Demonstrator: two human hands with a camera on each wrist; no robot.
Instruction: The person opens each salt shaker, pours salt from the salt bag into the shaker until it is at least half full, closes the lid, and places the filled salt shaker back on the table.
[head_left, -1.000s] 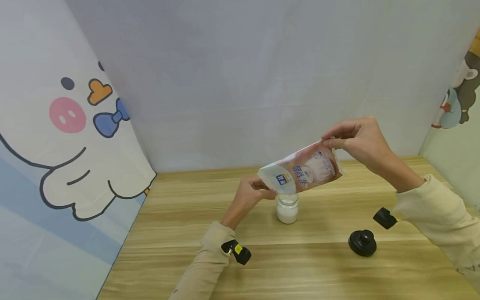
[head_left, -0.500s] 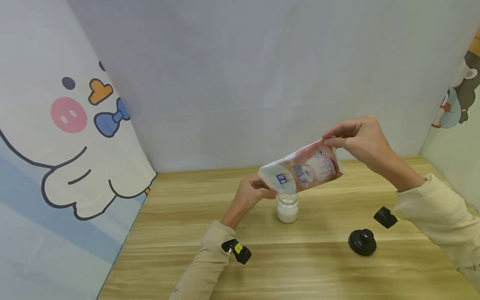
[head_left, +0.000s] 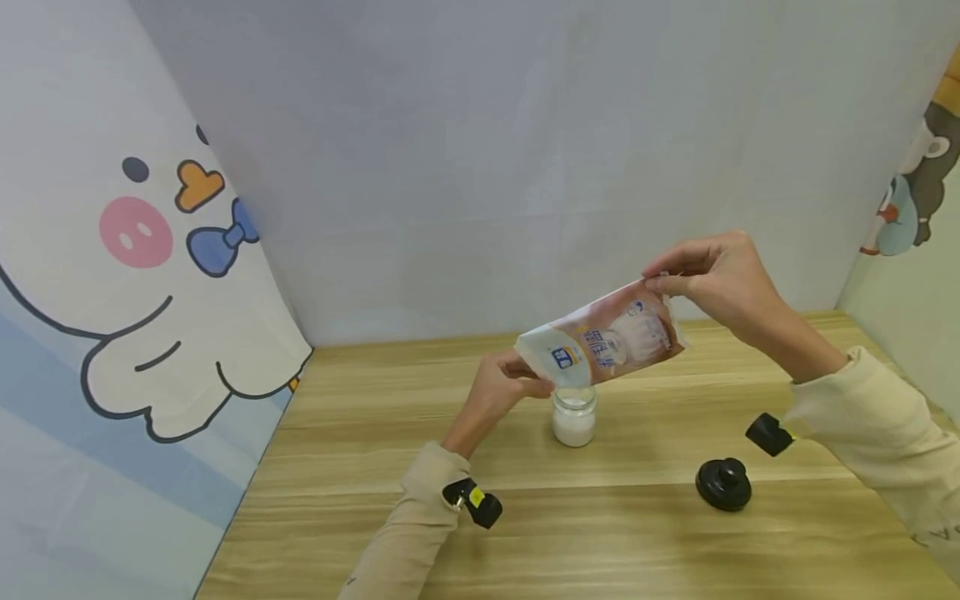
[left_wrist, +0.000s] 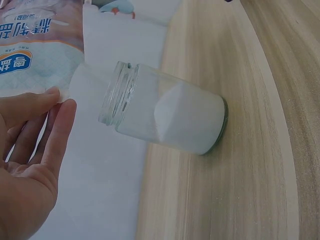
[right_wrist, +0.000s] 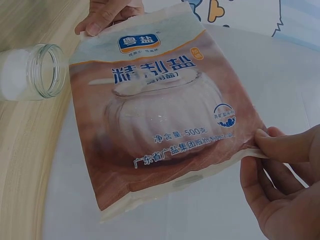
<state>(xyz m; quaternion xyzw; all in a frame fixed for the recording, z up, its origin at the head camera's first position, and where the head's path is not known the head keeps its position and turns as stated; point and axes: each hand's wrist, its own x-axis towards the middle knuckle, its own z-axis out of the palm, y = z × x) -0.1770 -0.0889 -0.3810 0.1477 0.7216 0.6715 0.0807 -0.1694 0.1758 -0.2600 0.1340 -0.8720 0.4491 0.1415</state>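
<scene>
A pink and pale blue bag of salt (head_left: 611, 337) is held tilted in the air, its pale end low over a glass jar (head_left: 574, 425). My left hand (head_left: 498, 387) pinches a lower corner of the bag beside the jar's mouth. Higher up, my right hand (head_left: 723, 279) pinches the opposite end at its upper corner. In the left wrist view, a faint white streak runs from the bag's corner to the jar mouth. White salt (left_wrist: 187, 117) is heaped in a slope inside the jar, which stands upright on the table.
A black round lid with a knob (head_left: 723, 484) lies on the wooden table (head_left: 600, 542), right of the jar and nearer to me. Behind the table hangs a pale cloth backdrop (head_left: 480, 208), with cartoon-printed cloth (head_left: 150, 333) along the left side.
</scene>
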